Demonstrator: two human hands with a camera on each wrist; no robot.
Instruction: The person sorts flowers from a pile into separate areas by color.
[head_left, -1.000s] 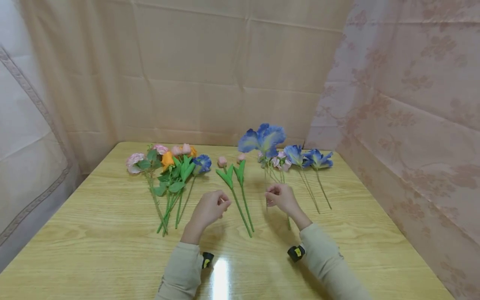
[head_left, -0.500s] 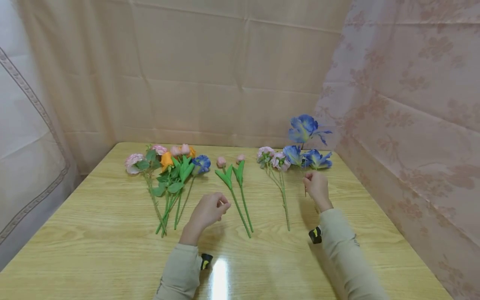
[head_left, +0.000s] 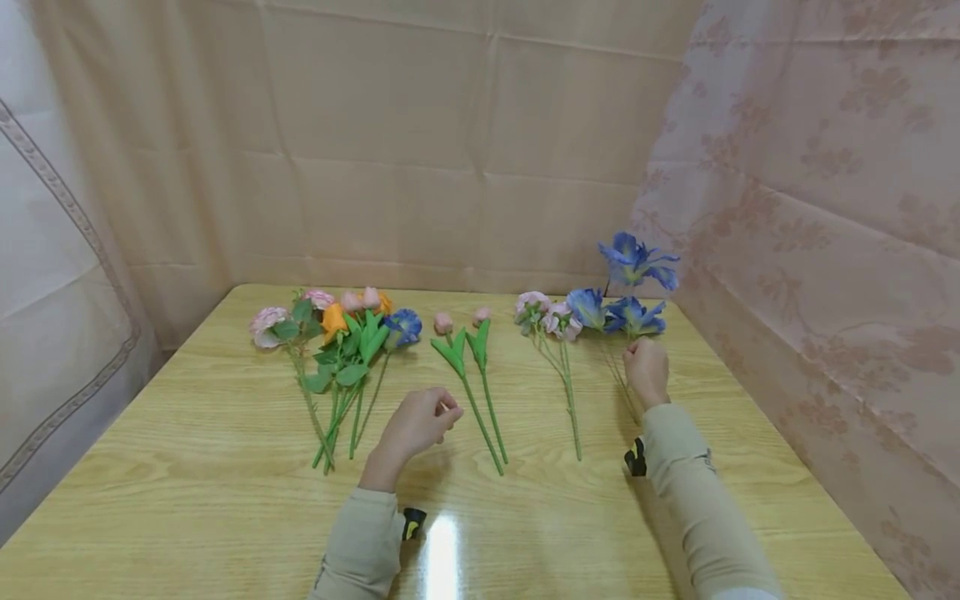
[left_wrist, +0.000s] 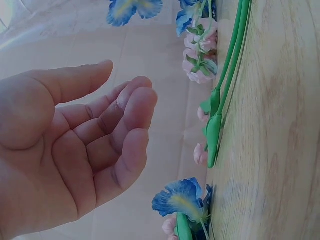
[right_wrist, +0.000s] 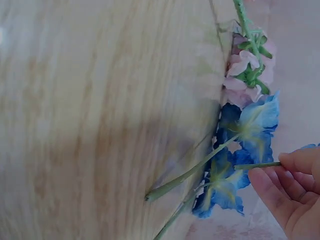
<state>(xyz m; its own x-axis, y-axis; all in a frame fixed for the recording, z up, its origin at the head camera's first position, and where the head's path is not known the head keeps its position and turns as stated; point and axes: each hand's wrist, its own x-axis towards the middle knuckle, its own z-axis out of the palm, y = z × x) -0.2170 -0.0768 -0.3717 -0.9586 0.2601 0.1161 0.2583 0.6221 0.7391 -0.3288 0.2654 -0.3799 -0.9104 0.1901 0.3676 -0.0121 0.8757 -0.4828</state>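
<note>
My right hand (head_left: 647, 369) pinches the stem of a blue iris (head_left: 635, 260), holding the bloom up above the table's far right. In the right wrist view, the short stem end (right_wrist: 257, 165) pokes out from between thumb and fingers. Just beneath lie two more blue irises (head_left: 587, 308), their blooms side by side at the far edge. The left hand (head_left: 415, 425) hovers over the table with loosely bent fingers (left_wrist: 137, 107) and nothing in them. Nearest to it are two pink tulips with green leaves (head_left: 452, 354), lying apart with stems toward me.
Pale pink flowers (head_left: 562, 322) lie between the tulips and the irises. On the left is a mixed group: pink blooms (head_left: 268, 323), an orange flower (head_left: 334, 322), tulips and one blue iris (head_left: 404, 327). A beige curtain (head_left: 375, 167) hangs behind the wooden table (head_left: 225, 500).
My right hand has carried the blue iris rightward, from above the pink flowers to above the other two irises. The left hand has stayed nearly still.
</note>
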